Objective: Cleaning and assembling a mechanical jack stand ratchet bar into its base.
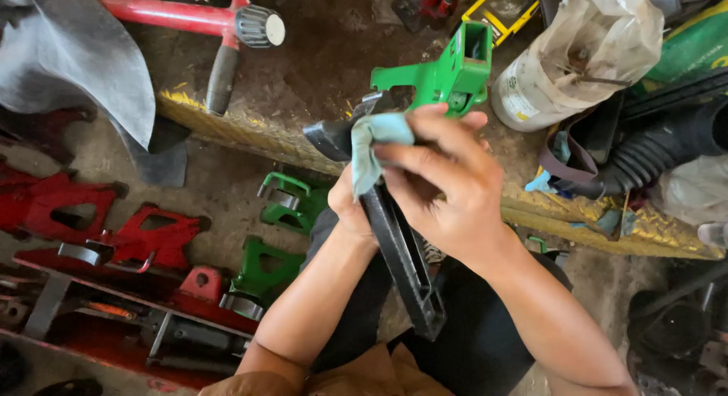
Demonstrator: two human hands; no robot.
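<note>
While the left hand [350,206] wraps closed around the long black metal bar [402,252] of a green-headed clamp [447,74] held above the lap, the right hand [447,184] pinches a pale blue cloth [375,146] against the bar's upper end, with green metal brackets [277,237] on the dirty floor [220,184] to the left.

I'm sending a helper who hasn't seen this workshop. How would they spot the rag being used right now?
Start at the person's two hands, mid-picture, above their dark lap. The left hand grips a long black bar topped by a green bracket, and the right hand presses the rag against that bar. It is the only pale blue-green cloth there; the other green things nearby are hard painted metal parts.
</note>
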